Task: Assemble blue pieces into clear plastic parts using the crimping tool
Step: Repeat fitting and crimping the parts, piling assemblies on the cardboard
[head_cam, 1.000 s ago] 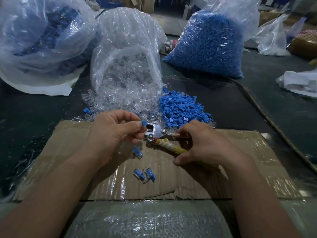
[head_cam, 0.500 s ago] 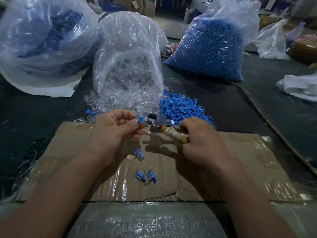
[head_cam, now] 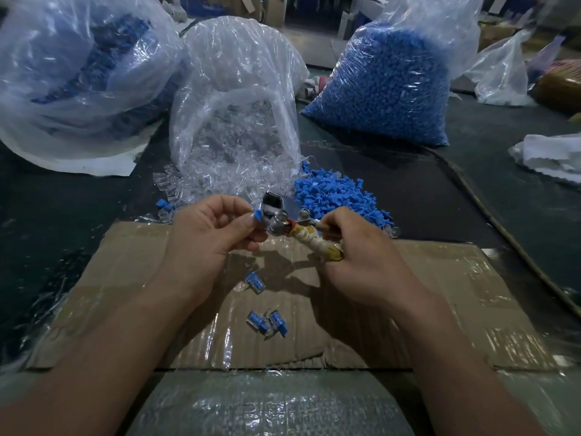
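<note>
Blue piece (head_cam: 257,214) meets crimping tool (head_cam: 284,217) above assembled parts (head_cam: 265,322).

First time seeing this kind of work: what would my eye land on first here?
Probably the big clear bag stuffed with blue plastic pieces at the far right, and the open clear bag spilling clear plastic parts in the middle. Nearer, the left hand pinches a small blue piece right beside the metal crimping tool gripped by the right hand, above the brown cardboard sheet.
</note>
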`<state>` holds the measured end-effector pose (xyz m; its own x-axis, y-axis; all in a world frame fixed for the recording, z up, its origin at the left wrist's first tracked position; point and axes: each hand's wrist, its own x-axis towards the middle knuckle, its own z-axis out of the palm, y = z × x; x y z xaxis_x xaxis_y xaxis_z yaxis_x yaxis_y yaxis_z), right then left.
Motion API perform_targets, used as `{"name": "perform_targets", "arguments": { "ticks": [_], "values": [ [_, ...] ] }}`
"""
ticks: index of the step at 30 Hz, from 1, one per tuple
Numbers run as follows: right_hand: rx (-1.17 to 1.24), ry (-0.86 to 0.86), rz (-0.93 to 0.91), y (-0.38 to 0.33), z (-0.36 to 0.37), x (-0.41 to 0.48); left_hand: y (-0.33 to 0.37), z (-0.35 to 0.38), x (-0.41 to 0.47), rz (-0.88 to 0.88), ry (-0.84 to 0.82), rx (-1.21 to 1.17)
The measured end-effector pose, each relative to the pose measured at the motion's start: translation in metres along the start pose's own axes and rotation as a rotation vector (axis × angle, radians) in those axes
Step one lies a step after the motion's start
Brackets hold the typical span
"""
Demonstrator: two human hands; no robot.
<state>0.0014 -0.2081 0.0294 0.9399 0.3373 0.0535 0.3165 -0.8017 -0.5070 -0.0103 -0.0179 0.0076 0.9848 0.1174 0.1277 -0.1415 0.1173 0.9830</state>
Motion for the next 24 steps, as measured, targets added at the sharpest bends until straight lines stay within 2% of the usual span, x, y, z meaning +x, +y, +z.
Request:
{"name": "perform_targets", "arguments": {
  "ticks": [11, 24],
  "values": [
    [-0.031, -0.041, -0.043, -0.007, 0.002, -0.002, 0.006, 0.005, -0.006, 0.06, 0.022, 0.08],
    [0.004, -0.01, -0.035, -0.012, 0.006, -0.002, 0.007, 0.005, -0.008, 0.118, 0.067, 0.203]
  ]
}}
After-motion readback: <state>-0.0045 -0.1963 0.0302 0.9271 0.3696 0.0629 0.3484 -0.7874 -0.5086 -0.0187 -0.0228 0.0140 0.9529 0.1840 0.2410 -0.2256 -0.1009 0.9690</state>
